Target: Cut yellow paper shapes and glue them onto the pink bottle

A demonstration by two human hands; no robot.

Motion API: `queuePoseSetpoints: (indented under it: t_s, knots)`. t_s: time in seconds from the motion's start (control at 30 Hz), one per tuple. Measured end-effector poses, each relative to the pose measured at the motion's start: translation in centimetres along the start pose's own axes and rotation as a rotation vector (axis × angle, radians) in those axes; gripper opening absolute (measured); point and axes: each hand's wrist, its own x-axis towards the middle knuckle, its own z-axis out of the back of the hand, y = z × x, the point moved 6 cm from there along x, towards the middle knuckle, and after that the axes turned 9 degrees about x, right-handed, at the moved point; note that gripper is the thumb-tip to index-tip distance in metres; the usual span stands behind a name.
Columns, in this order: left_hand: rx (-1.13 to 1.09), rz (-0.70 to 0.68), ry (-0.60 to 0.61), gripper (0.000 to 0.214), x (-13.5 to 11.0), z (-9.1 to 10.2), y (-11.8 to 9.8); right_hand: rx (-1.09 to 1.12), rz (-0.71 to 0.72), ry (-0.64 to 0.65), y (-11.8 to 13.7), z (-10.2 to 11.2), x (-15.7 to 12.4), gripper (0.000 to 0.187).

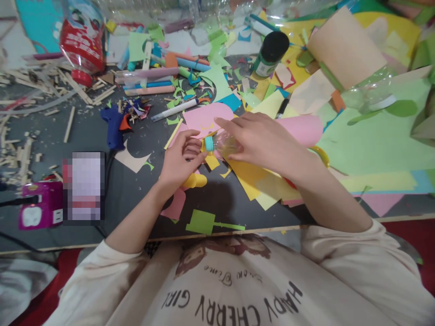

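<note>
My right hand (261, 138) is wrapped over a small clear plastic bottle (226, 144) lying on its side above the dark table (84, 129). The bottle's teal cap (209, 144) points left. My left hand (180, 158) is curled, with its fingertips pinching at a small yellow paper piece (203, 146) right beside the cap. Under both hands lie yellow paper sheets (256, 181) and a pink sheet (207, 117). A yellow rounded object (195, 181) lies just below my left wrist.
A blue glue gun (113, 127) lies left of my hands. Paper scraps, markers and a white pen (175, 110) litter the table's middle. Wooden sticks (50, 86) pile at far left, a dark-capped green bottle (270, 54) stands behind, and a magenta power strip (39, 210) sits near the front-left edge.
</note>
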Motion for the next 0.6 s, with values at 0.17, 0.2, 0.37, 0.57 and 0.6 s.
queuePoseSetpoints:
  t_s: [0.17,0.2,0.37,0.57,0.6]
  knots:
    - [-0.074,0.064,-0.023,0.032,0.3,0.1,0.3,0.051,-0.040,-0.122,-1.4,1.0,0.0,0.052]
    - [-0.089,0.072,-0.034,0.029,0.3,0.1,0.3,0.038,-0.057,-0.154,-2.0,1.3,0.2,0.048]
    - [-0.057,0.057,-0.001,0.016,0.1,0.0,0.1,-0.056,-0.210,-0.326,-5.5,2.7,1.2,0.020]
    - [0.162,-0.140,0.042,0.024,-0.3,-0.2,-1.1,-0.057,-0.485,-0.369,-6.8,4.9,0.5,0.033]
    - [0.187,-0.160,0.049,0.027,-0.4,-0.3,-1.2,-0.022,-0.539,-0.310,-6.9,5.1,0.1,0.029]
